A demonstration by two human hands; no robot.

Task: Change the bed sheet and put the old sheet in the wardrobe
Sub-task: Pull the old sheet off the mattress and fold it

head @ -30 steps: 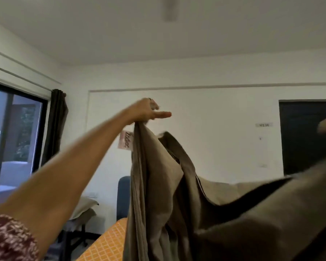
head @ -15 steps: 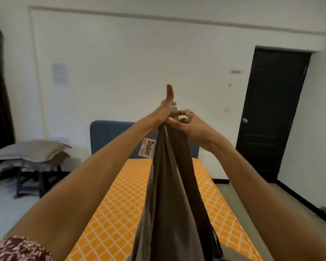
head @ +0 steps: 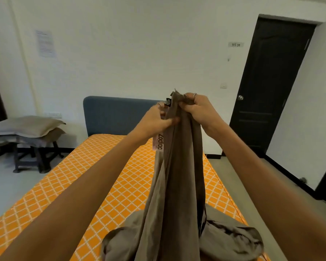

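A brown-grey bed sheet hangs gathered in a long bunch in front of me, its lower part piled on the bare orange checked mattress. My left hand pinches the sheet near its top, just above a pink "Zodiac" label. My right hand grips the top corners of the sheet, fingers curled round the cloth. Both hands are side by side, held out over the bed at chest height.
A blue headboard stands against the white wall. At the left, pillows lie stacked on a dark stool. A black door is at the right, with bare floor between it and the bed.
My arms came down from overhead and my view dropped toward the bed. The right hand joined the left at the sheet's top, and the cloth is now bunched together.
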